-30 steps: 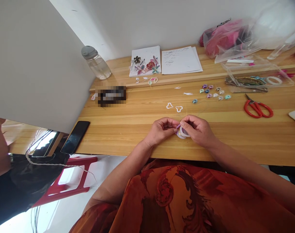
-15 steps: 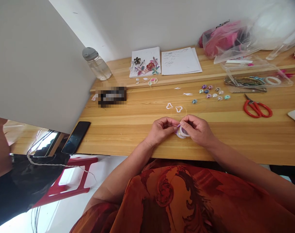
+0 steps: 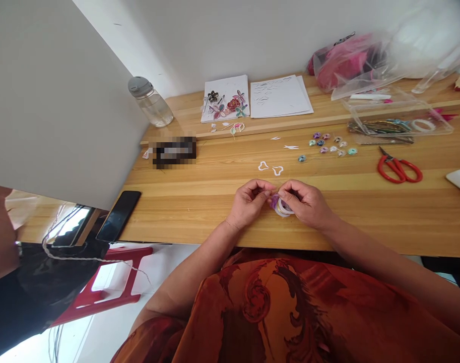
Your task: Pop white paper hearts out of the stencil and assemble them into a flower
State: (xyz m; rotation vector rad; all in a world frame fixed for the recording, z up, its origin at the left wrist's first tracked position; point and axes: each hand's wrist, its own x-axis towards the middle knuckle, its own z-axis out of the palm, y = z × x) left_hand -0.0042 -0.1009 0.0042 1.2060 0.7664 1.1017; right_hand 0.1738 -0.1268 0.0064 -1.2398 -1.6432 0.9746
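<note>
Near the table's front edge, my right hand (image 3: 307, 204) is closed on a whitish spool (image 3: 284, 207) with purple thread at its left side. My left hand (image 3: 251, 202) is just left of it, thumb and forefinger pinched together by the purple thread (image 3: 274, 201); what lies between those fingertips is too small to make out. Two white curved cut-outs, one on the left (image 3: 263, 166) and one on the right (image 3: 277, 171), lie just beyond my hands. Small coloured bobbins (image 3: 321, 142) are scattered farther back on the right.
Red-handled scissors (image 3: 399, 168) lie right, below an open clear box (image 3: 434, 126). Papers (image 3: 280, 97), flower pieces (image 3: 233, 104) and a bottle (image 3: 151, 102) stand along the back. A phone (image 3: 119, 216) rests at the left edge, and a person's arm (image 3: 2, 234) shows far left.
My left hand has drawn slightly left, away from my right hand, and more purple thread shows between them. The thin yellowish loop above my right hand no longer stands out.
</note>
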